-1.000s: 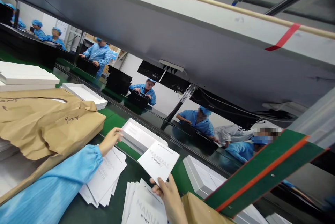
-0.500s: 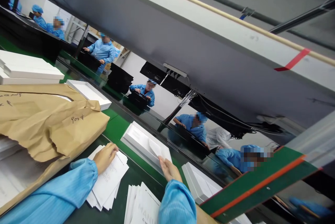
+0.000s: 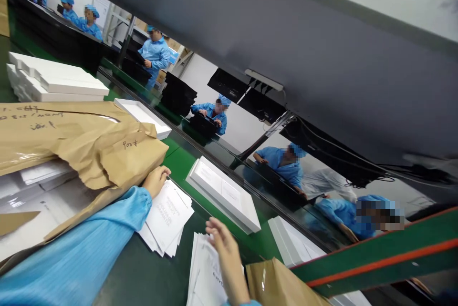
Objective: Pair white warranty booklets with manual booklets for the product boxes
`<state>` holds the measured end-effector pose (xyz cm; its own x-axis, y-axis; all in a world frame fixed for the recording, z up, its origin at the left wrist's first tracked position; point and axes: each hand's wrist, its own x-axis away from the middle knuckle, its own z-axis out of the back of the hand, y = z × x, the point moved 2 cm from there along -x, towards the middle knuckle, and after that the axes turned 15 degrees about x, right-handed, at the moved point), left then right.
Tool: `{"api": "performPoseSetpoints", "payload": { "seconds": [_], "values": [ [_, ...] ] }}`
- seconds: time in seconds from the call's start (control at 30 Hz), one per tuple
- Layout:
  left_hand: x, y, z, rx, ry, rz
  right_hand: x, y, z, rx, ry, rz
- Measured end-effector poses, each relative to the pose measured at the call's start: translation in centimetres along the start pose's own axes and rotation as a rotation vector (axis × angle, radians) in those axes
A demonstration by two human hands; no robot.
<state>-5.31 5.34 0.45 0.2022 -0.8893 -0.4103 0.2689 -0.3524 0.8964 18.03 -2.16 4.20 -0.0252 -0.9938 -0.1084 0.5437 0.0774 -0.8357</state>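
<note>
The open white box is lying on the green belt, ahead of both hands, with white papers sitting inside it. Nearer the person, a fanned pile of warranty leaflets is resting beside a pile of manuals. The left hand is resting at the leaflets' upper edge, its fingers curling together; whether they are pinching a sheet, I cannot tell. The right hand is hovering over the manuals and hiding part of them, its fingers bending loosely, slightly apart, gripping nothing visible. A torn brown paper bag is crowding the left hand, while a brown package is standing just right of the manuals. Beyond that, a green beam with an orange stripe is covering part of another white box. Stacked white boxes are lying behind the bag. Overhead, a grey panel is blocking the upper view; beneath it, co-workers in blue are working.
</note>
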Motion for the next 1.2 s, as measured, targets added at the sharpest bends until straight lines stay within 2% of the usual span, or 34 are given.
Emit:
{"api": "performPoseSetpoints", "payload": {
  "seconds": [0.07, 0.13, 0.23, 0.3, 0.47, 0.53, 0.6, 0.67, 0.77, 0.83, 0.9, 0.97, 1.03, 1.13, 1.2],
  "values": [
    [0.4, 0.0, 0.1, -0.061, -0.023, -0.022, 1.7, -0.1, -2.8, 0.132, -0.081, 0.072],
    [1.0, 0.2, -0.1, -0.128, -0.055, -0.046, 2.7, 0.0, -4.9, 0.209, -0.085, 0.107],
    [2.2, 0.9, -0.9, -0.207, -0.099, -0.083, 2.9, 0.1, -6.6, 0.197, -0.094, 0.073],
    [2.8, 1.3, -1.5, -0.283, -0.149, -0.122, 2.8, -0.1, -6.7, 0.149, -0.078, 0.058],
    [3.5, 1.6, -2.8, -0.447, -0.267, -0.24, 2.7, -1.2, -6.2, -0.028, 0.072, 0.091],
    [3.6, 1.8, -3.1, -0.419, -0.328, -0.293, 2.7, -1.3, -6.4, -0.218, 0.067, 0.046],
    [3.9, 2.2, -3.4, -0.38, -0.412, -0.355, 2.8, -1.2, -6.9, -0.446, 0.037, -0.061],
    [4.3, 2.8, -3.6, -0.338, -0.481, -0.419, 3.0, -1.2, -7.5, -0.581, -0.031, -0.148],
    [4.9, 3.9, -3.6, -0.282, -0.539, -0.51, 3.4, -1.4, -8.0, -0.525, -0.134, -0.166],
    [5.0, 4.5, -3.3, -0.238, -0.473, -0.533, 3.4, -1.5, -7.7, -0.453, -0.118, -0.147],
    [4.8, 4.8, -2.6, -0.159, -0.318, -0.478, 3.1, -1.4, -6.9, -0.443, -0.04, -0.139],
    [4.2, 4.6, -2.1, -0.029, -0.223, -0.326, 2.9, -1.3, -5.9, -0.472, 0.027, -0.134],
    [3.8, 4.0, -2.1, 0.146, -0.316, -0.154, 2.7, -1.2, -5.0, -0.49, 0.057, -0.132],
    [3.6, 3.3, -2.9, 0.379, -0.563, 0.006, 2.5, -1.2, -3.6, -0.457, 0.049, -0.113],
    [3.6, 3.0, -3.4, 0.49, -0.597, 0.05, 2.3, -1.1, -1.9, -0.367, 0.046, -0.098]
  ]
}}
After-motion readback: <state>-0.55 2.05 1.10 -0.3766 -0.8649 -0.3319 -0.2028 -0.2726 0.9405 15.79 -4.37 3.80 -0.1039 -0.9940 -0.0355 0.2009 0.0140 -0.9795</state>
